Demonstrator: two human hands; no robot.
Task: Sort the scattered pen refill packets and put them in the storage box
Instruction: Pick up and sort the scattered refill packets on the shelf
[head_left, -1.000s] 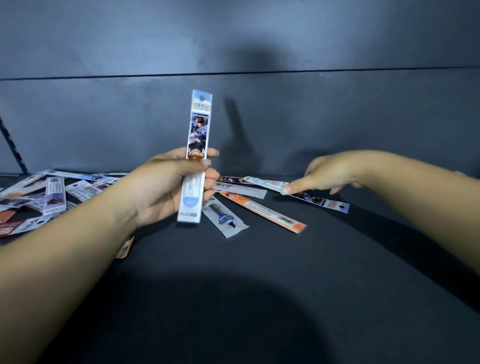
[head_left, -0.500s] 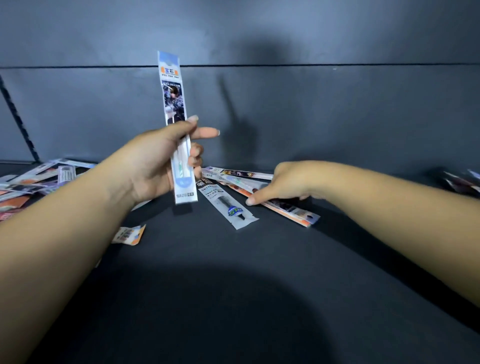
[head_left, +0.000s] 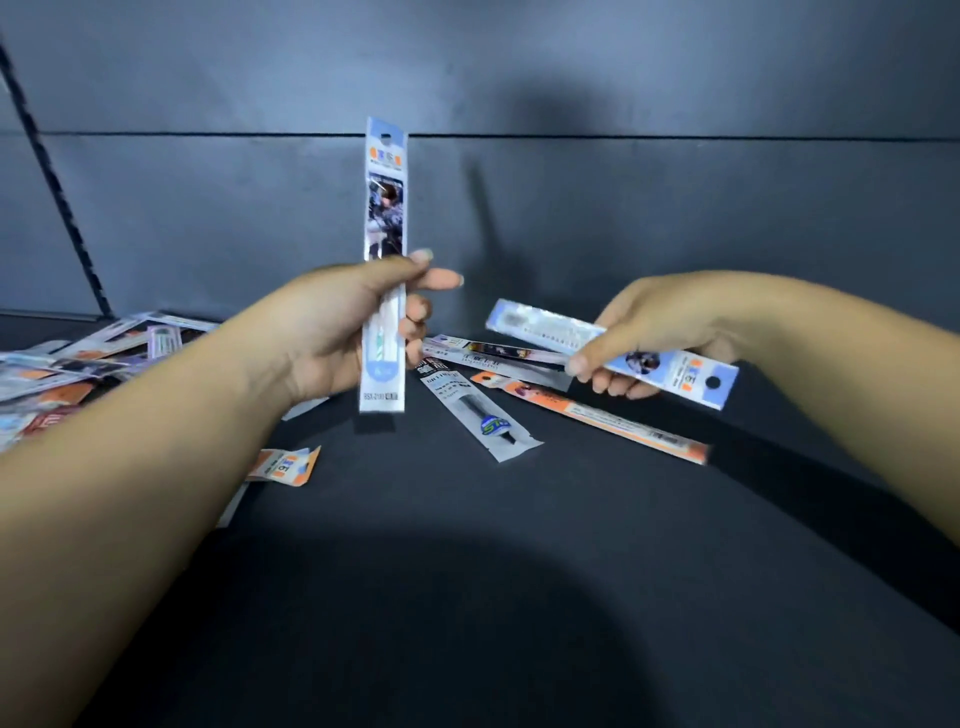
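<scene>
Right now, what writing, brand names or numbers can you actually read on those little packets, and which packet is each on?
"BSX-2193", roughly, the last digits unsure: bottom of the upright pale-blue packet in the left hand.
Green-and-blue logo on the clear grey packet lying on the dark table: blurred.
Pale-blue packet in the right hand: print unreadable.
Long orange packet: too small.

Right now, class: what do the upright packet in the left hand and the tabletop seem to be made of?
Upright packet: apparently thin glossy plastic film over a printed card; it shines and shows the refill inside. Tabletop: dark, matte, no glare; material unclear.
</scene>
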